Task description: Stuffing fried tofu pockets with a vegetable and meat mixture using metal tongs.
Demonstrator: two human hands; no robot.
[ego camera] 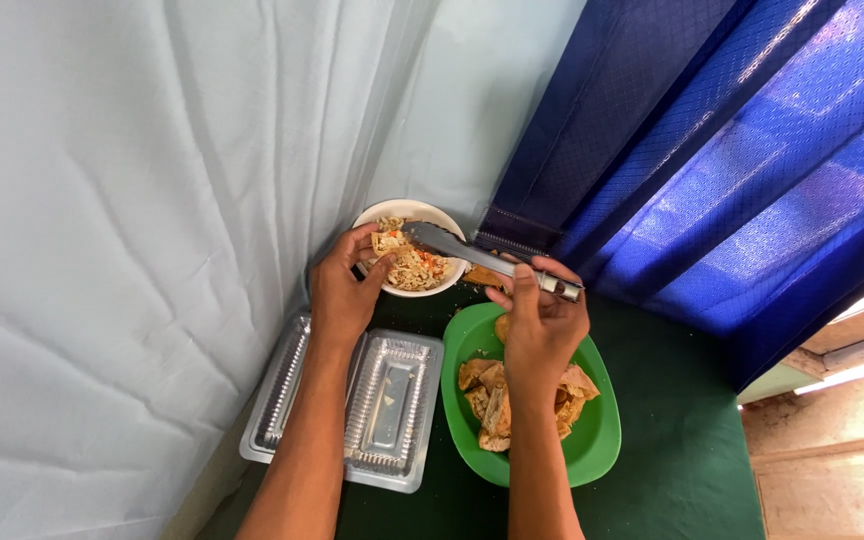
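Observation:
My right hand (542, 320) grips metal tongs (472, 255) by the handle end, with their tips over a white bowl (434, 216) of mixed rice-like food. My left hand (344, 290) rests on the bowl's near left rim, steadying it. Below my right hand lies a green plate (592, 440) carrying several golden fried pieces (487, 400). An open clear plastic clamshell container (392, 410) lies empty to the left of the plate, under my left forearm.
All of it stands on a dark green tabletop (672, 450). A pale blue cloth (132, 220) hangs along the left, and a dark blue curtain (712, 150) along the right behind the bowl. Bare ground shows at the far right edge.

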